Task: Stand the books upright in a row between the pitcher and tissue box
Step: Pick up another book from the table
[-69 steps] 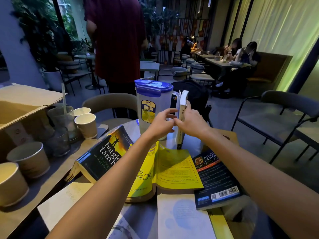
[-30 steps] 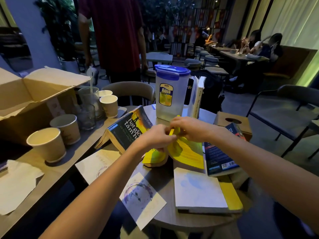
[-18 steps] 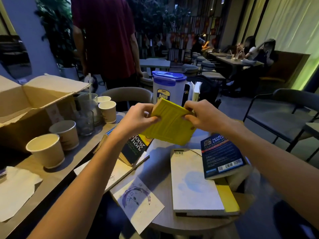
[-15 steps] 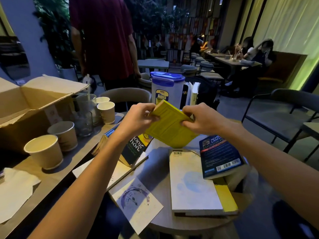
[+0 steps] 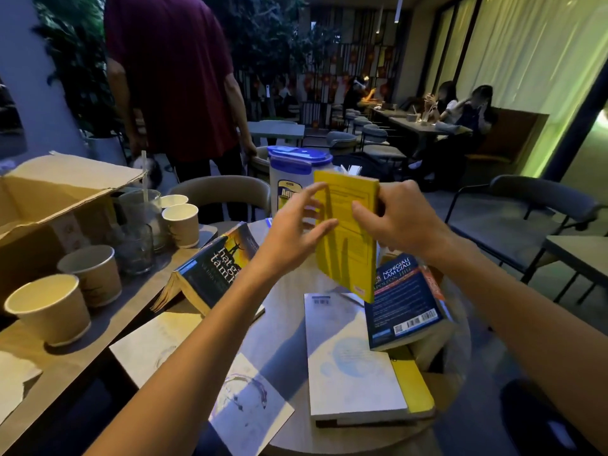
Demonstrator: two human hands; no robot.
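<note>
Both forearms reach forward over the round tabletop [image 5: 283,327], and the hands meet around a yellow book [image 5: 345,245] raised in the air. The right hand [image 5: 399,220] grasps the book at its right edge, thumb pressed on the cover facing the camera and the other fingers wrapped behind. The left hand [image 5: 294,233] is loose and spread, its fairly straight fingers and thumb only touching the book's left edge and cover. The yellow book stands nearly upright, its bottom corner hanging clear of the tabletop, the cover toward the camera carrying blocks of small print and a small label near the lower corner. It is held just in front of the clear pitcher [image 5: 286,182] with the blue lid, and page tops of another standing book [image 5: 353,169] peek above it beside the pitcher. Below lie a dark blue book [image 5: 404,304], tilted, a white book [image 5: 348,360] lying flat, and at left a dark book [image 5: 214,271] propped open like a tent.
</note>
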